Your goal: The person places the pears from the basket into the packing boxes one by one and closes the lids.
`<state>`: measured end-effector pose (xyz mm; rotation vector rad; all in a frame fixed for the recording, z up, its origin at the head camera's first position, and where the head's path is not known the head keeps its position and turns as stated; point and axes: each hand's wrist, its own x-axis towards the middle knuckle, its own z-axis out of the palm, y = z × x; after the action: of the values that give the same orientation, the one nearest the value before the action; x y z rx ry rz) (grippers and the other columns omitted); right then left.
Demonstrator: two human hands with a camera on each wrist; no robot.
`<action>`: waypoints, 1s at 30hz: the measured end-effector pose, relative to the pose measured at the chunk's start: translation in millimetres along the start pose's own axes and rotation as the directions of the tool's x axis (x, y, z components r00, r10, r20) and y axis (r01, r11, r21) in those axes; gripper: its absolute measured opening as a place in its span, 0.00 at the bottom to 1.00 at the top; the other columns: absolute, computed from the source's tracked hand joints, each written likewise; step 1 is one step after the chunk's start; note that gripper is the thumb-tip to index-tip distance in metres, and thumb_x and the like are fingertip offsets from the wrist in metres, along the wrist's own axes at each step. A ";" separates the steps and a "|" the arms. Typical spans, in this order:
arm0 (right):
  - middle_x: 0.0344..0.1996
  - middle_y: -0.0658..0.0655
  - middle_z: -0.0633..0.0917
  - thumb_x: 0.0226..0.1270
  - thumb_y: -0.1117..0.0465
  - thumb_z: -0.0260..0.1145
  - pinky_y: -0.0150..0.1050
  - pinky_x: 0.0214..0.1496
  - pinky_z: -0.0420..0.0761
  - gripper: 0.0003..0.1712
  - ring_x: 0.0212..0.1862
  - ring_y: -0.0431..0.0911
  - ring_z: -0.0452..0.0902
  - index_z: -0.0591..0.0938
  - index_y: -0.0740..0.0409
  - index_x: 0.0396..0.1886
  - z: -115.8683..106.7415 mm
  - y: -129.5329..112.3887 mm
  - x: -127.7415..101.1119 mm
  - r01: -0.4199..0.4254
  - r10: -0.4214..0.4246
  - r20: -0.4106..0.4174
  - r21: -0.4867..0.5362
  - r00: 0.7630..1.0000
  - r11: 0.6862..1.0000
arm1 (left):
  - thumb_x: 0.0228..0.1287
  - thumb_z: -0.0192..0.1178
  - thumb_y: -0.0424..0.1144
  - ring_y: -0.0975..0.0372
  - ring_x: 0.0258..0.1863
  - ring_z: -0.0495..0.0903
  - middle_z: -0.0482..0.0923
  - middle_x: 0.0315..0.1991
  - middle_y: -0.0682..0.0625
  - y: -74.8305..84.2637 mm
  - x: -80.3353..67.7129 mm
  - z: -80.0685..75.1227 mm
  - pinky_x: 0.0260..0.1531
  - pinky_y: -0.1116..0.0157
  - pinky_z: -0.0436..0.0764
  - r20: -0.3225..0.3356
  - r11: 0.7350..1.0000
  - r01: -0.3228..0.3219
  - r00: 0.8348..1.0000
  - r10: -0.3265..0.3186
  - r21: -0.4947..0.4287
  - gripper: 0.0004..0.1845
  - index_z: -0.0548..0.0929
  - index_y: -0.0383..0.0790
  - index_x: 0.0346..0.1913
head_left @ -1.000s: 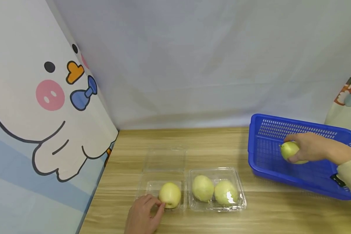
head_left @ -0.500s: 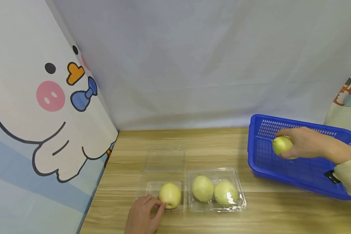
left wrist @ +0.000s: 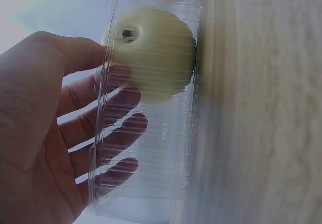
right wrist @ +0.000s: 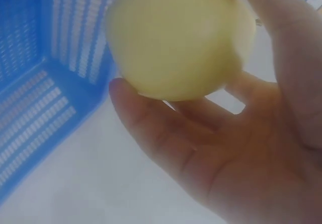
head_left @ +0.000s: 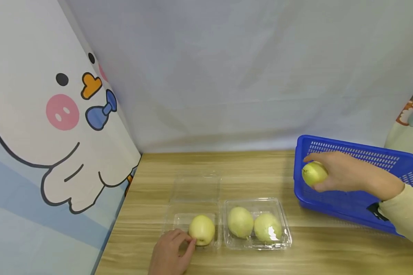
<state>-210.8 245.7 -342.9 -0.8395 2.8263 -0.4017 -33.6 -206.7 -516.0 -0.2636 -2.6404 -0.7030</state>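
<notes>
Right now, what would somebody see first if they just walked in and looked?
Probably the right hand gripping a yellow-green pear over the bright blue basket on the right. Next, the two clear plastic boxes in front: one box holds two pears, and the left hand touches the other box, which holds one pear.

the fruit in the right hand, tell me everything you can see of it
The fruit is round, pale yellow-green and smooth-skinned, whole, with no stem in view. The right hand grips it from the side, thumb and fingers curled round it. It is held in the air over the left end of the blue slotted basket, touching nothing but the hand.
</notes>
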 end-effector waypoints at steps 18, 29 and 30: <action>0.38 0.49 0.84 0.47 0.57 0.84 0.33 0.32 0.79 0.38 0.34 0.38 0.75 0.78 0.59 0.58 26.9 -54.8 16.3 0.146 -0.138 -0.079 0.100 0.987 0.984 | 0.55 0.80 0.40 0.73 0.29 0.79 0.81 0.27 0.66 -0.6 -0.1 0.7 0.31 0.69 0.81 -0.005 1.000 -0.003 1.000 0.003 0.007 0.12 0.85 0.56 0.23; 0.41 0.50 0.84 0.49 0.58 0.82 0.32 0.36 0.82 0.36 0.38 0.39 0.78 0.77 0.56 0.58 50.1 -85.0 28.0 0.215 -0.203 -0.085 0.165 0.975 0.963 | 0.55 0.80 0.41 0.74 0.28 0.78 0.81 0.26 0.67 0.3 0.3 -0.5 0.29 0.70 0.80 -0.010 1.000 -0.008 1.000 0.008 0.006 0.12 0.85 0.56 0.23; 0.41 0.50 0.84 0.50 0.58 0.82 0.32 0.36 0.82 0.36 0.38 0.39 0.78 0.77 0.55 0.58 52.3 -88.1 29.0 0.218 -0.207 -0.078 0.180 0.975 0.959 | 0.54 0.80 0.41 0.74 0.28 0.77 0.81 0.26 0.66 0.0 -0.1 -0.2 0.29 0.70 0.79 -0.013 1.000 -0.013 1.000 0.013 0.005 0.12 0.85 0.55 0.23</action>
<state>-177.7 147.8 -368.3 -1.1103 2.7019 -0.7217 -33.4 -206.9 -515.9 -0.2736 -2.6249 -0.6921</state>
